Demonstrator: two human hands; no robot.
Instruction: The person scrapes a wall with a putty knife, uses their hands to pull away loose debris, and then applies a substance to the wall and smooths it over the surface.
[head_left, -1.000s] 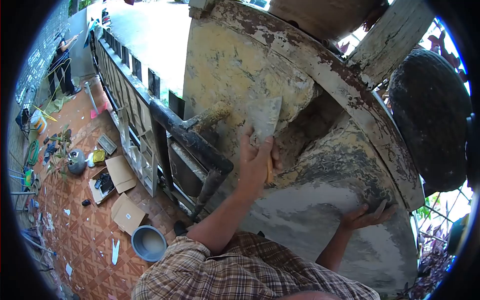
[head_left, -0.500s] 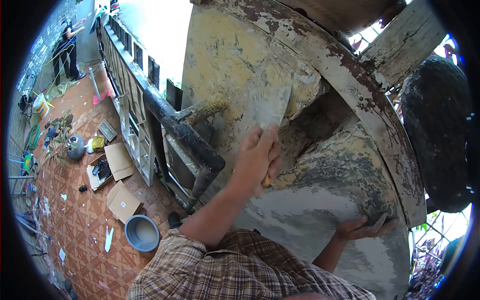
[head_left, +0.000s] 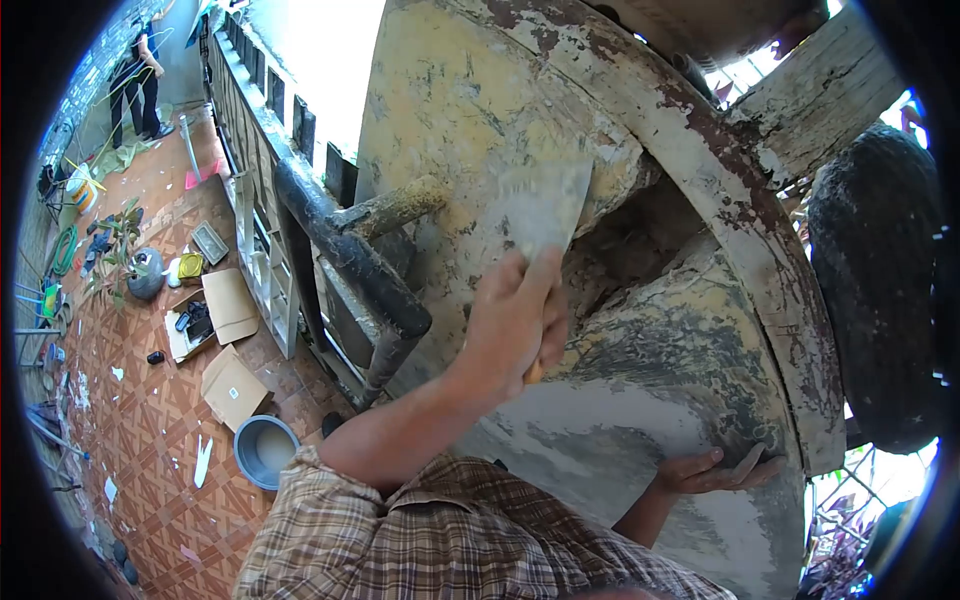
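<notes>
My left hand (head_left: 515, 325) grips a wide putty knife (head_left: 540, 205) by its wooden handle. Its grey blade lies flat against a curved, peeling yellow wall (head_left: 450, 110), beside a broken hollow (head_left: 630, 250). Lower right, my right hand (head_left: 700, 472) rests palm-up against the wall under a worn ledge. It holds a small flat blade (head_left: 748, 462) between its fingers. A patch of smooth grey filler (head_left: 590, 420) spreads over the wall between my two hands.
A black metal railing (head_left: 350, 260) runs left of the wall, high above a tiled floor. Down there lie a grey bucket (head_left: 262, 450), cardboard boxes (head_left: 232, 390) and scattered tools. Another person (head_left: 140, 70) stands far off. A dark tyre-like shape (head_left: 880, 270) and a wooden beam (head_left: 820, 90) crowd the right.
My left hand has slid the putty knife a little up and to the right along the wall. My right hand has sunk slightly lower in view and still holds the small blade.
</notes>
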